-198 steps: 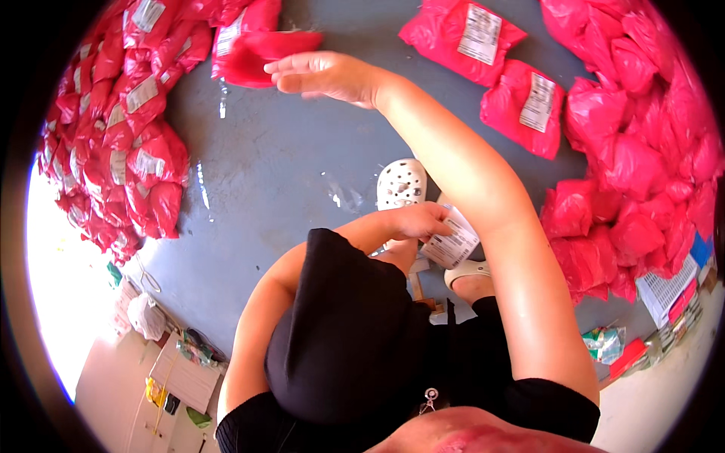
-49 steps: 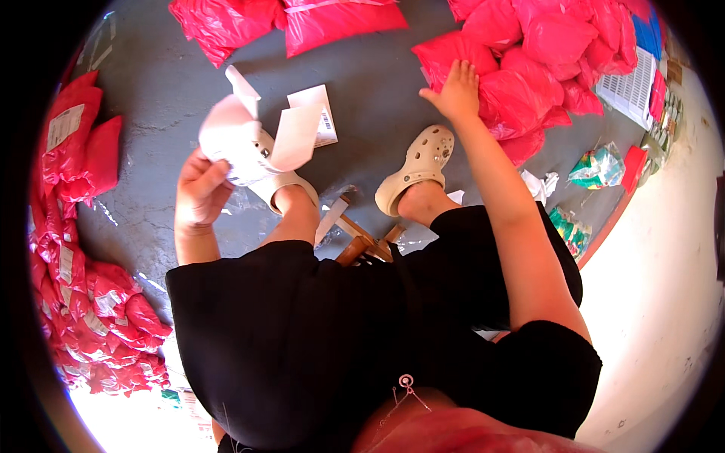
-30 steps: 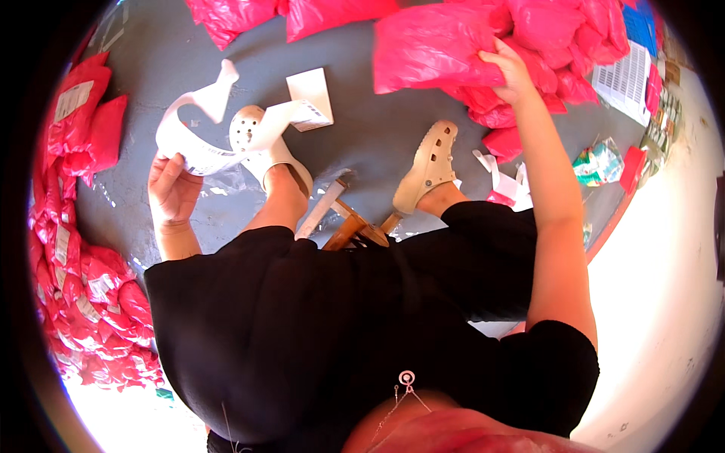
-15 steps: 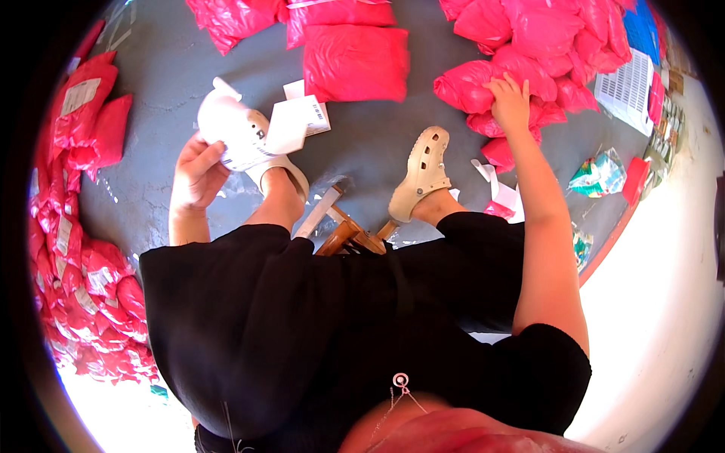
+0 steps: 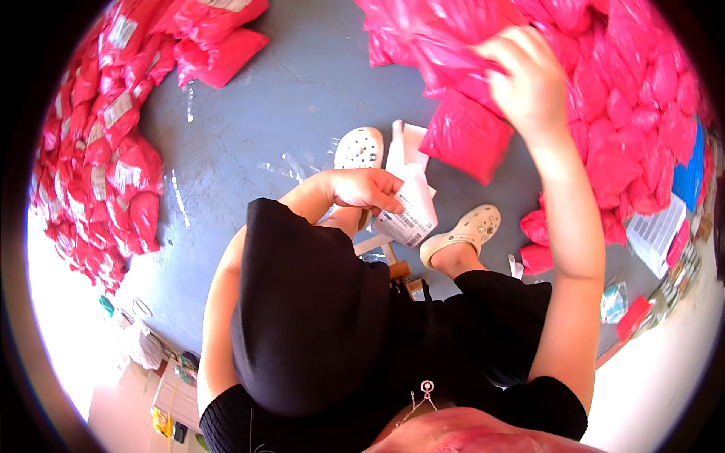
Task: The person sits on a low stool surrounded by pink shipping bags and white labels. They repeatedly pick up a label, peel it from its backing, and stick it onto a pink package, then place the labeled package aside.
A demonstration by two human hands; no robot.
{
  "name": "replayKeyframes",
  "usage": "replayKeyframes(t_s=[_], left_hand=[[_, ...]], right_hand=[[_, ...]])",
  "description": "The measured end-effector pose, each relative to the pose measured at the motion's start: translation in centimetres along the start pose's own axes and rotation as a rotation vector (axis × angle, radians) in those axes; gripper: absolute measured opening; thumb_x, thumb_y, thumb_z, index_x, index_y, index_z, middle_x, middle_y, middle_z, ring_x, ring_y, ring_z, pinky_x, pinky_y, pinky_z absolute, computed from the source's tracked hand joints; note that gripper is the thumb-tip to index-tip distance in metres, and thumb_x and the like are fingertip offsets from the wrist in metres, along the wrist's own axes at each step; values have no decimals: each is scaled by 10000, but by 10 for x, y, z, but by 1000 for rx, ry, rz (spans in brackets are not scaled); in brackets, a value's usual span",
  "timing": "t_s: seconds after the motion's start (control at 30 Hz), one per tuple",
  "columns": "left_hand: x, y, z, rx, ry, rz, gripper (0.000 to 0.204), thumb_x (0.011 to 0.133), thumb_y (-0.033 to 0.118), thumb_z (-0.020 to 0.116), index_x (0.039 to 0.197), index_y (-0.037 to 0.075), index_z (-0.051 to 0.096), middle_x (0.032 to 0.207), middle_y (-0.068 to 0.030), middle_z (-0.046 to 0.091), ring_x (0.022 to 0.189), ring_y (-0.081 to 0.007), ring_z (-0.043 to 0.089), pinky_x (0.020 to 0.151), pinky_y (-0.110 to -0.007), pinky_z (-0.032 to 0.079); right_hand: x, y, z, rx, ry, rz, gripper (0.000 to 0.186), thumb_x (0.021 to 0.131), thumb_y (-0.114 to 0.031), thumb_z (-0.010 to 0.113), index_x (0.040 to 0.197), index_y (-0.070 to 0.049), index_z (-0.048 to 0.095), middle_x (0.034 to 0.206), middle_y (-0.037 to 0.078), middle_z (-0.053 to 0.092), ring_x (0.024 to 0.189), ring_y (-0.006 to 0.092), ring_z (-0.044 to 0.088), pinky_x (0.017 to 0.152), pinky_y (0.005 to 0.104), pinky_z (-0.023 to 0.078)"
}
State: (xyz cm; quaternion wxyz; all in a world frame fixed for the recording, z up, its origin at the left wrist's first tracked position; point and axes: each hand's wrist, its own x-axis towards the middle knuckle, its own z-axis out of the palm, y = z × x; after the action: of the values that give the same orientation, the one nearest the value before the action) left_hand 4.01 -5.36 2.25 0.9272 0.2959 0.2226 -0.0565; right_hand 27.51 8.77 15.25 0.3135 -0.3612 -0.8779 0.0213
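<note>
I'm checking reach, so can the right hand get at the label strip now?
Probably not freely: the right hand seems to grip pink plastic, and a pink package shows between it and the label strip. The strip, in the left hand, looks exposed.

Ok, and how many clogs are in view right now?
2. The left clog is partly hidden behind the left hand; the right clog is to the right of the white label strip that hand holds.

Was a scuffed blue-grey floor, bore labelled pink parcels heaped along the left, carried a large pile of pink bags at right, had shiny clear scraps and two pale clogs near the middle.
</note>
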Motion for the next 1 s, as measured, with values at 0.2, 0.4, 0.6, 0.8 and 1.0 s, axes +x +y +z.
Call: replayKeyframes(t_s=[0.2,0.4,0.6,0.8,1.0], left_hand=[[-7,-11,-14,-121,-9,69,239,891,127,607,1117,50,594,1004,-8,633,938,-95,580,813,-269,479],[-28,0,-17,-302,212,257,256,912,78,566,1162,23,580,1046,-25,644,947,-97,598,828,-263,484],[-36,51,-20,-535,422,702,290,917,39,531,1206,22,518,1060,-97,649,934,-158,648,770,-275,540],[-22,66,-19,-456,545,878,469,927,143,570,1347,10,411,1226,-126,575,1161,-224,538,1011,-368,416],[2,39,-17,-36,597,602,318,916,111,560,1202,-28,562,1010,-73,669,871,-108,607,790,-275,496]], right_hand=[[-13,-23,152,-81,-520,83,110,744,-154,641,844,-113,664,814,47,628,837,287,617,693,404,504],[-37,-27,104,330,-414,584,179,843,-219,650,989,-117,649,877,112,678,756,244,670,637,331,513],[-74,-59,66,826,-233,690,489,802,-102,739,1126,-21,381,914,132,653,880,149,623,774,265,485],[-70,-84,77,1268,79,1157,568,863,53,579,1343,-18,285,1116,178,595,1031,205,588,877,321,482],[-64,-67,89,1163,116,1257,567,883,11,579,1369,-10,286,1137,163,581,1127,223,528,955,364,445]])
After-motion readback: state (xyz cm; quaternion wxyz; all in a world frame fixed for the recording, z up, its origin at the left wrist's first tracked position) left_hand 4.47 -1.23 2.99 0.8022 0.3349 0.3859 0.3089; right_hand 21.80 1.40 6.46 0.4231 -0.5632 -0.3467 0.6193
